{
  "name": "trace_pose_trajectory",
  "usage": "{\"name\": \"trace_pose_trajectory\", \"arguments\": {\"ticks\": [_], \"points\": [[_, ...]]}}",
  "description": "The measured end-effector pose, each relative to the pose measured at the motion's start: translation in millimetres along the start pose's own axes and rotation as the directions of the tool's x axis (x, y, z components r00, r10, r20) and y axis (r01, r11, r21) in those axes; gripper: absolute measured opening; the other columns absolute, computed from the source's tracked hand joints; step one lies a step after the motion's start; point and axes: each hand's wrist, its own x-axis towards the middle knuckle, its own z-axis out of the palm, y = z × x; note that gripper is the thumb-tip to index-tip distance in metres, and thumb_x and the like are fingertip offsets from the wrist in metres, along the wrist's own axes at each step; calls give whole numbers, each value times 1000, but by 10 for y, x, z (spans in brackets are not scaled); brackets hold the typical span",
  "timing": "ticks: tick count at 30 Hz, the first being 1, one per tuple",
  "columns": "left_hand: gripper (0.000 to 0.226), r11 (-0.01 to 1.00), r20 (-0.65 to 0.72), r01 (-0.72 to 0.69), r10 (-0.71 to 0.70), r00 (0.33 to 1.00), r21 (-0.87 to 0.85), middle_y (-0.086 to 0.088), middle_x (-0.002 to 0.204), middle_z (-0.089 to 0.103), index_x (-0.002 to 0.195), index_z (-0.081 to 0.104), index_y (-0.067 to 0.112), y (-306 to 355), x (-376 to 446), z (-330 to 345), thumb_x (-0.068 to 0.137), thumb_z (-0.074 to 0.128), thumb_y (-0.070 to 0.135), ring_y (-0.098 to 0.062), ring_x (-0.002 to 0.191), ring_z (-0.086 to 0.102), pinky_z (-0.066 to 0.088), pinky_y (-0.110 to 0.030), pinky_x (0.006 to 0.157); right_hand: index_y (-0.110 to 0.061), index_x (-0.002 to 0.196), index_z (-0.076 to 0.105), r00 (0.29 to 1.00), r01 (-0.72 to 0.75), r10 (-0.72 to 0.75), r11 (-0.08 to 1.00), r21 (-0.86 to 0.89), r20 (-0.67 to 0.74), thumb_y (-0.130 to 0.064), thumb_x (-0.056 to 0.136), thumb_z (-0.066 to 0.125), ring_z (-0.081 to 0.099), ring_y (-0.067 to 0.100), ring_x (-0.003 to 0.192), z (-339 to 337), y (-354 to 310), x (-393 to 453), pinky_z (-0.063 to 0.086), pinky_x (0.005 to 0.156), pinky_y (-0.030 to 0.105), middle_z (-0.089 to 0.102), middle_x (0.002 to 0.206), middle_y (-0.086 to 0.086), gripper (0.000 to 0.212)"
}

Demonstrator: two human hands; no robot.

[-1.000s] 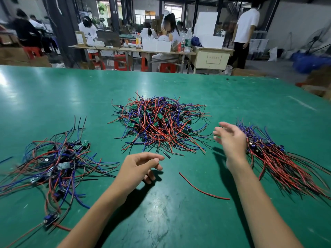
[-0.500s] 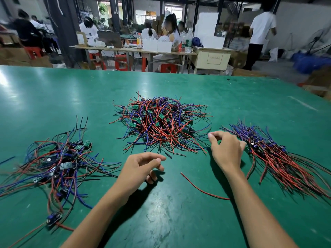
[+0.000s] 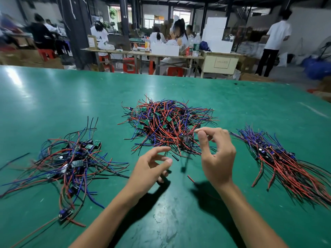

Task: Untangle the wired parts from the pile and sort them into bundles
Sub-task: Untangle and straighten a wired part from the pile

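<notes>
Item: central tangled pile (image 3: 166, 124), red, blue and black leads with small green boards, mid-worktop (image 3: 53, 97), well apart from both side lots.

Item: right hand (image 3: 217, 158), raised at the pile's near right edge. I read its grip as a thumb-and-forefinger pinch on a wired part (image 3: 188, 137); the part is blurred, so I cannot tell how many leads come with it. Other fingers loosely curled.

Item: left hand (image 3: 149, 169), just beside the right, near the pile's front edge. Fingers half-curled and spread, holding nothing that I can see.

Item: sorted bundle (image 3: 290, 163), right side, leads lying roughly parallel, fanning toward the near right.

Item: loose lot (image 3: 71, 161), left side, leads spread and crossing, less orderly.

Item: stray red wire (image 3: 190, 178), on the worktop between the hands.

Step in hand, as I judge: drawing one part free of the pile. Next move likely calls for the left hand to steady or strip the trailing leads, then a lay-down aligned with the right bundle.
</notes>
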Motion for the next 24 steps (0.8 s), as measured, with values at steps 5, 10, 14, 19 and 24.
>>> {"name": "trace_pose_trajectory", "arguments": {"ticks": [5, 10, 14, 19, 24], "points": [[41, 933, -7, -256, 266, 964, 252, 11, 121, 55, 127, 62, 46, -6, -19, 9, 88, 73, 39, -9, 86, 58, 52, -27, 69, -14, 97, 71, 998, 61, -63, 996, 71, 23, -22, 103, 57, 56, 12, 87, 85, -175, -84, 42, 82, 24, 65, 92, -10, 17], [9, 901, 3, -322, 335, 942, 292, 16, 102, 73, 94, 77, 39, 57, -16, -18, 90, 70, 42, -14, 101, 64, 51, -41, 81, -19, 97, 69, 999, -49, 49, 996, 73, 10, -20, 101, 58, 54, 10, 85, 113, -201, -73, 40, 79, 19, 63, 91, -14, 12], [11, 933, -26, -317, 326, 945, 169, 10, 91, 78, 88, 79, 33, 116, -31, -50, 84, 72, 40, -15, 93, 72, 53, -27, 87, -24, 97, 69, 988, -152, 152, 988, -7, -25, -26, 100, 60, 55, 16, 89, 75, -122, -34, 43, 82, 35, 66, 95, -10, 10], [12, 951, -107, -309, 309, 945, 16, 0, 81, 79, 85, 81, 24, 142, -30, -49, 84, 72, 33, -9, 82, 74, 53, -17, 83, -35, 102, 68, 991, -137, 132, 961, -238, -38, -42, 93, 65, 48, 13, 111, 89, -145, -72, 28, 87, 35, 59, 115, -13, 12], [19, 950, -269, -288, 248, 931, -119, -7, 79, 77, 88, 81, 18, 182, 3, -101, 85, 71, 33, -13, 63, 67, 57, -22, 68, -36, 86, 72, 991, 86, -53, 957, -276, 127, -47, 90, 65, 52, 9, 109, 138, -203, -141, 23, 88, 34, 60, 107, -16, 14]]}}
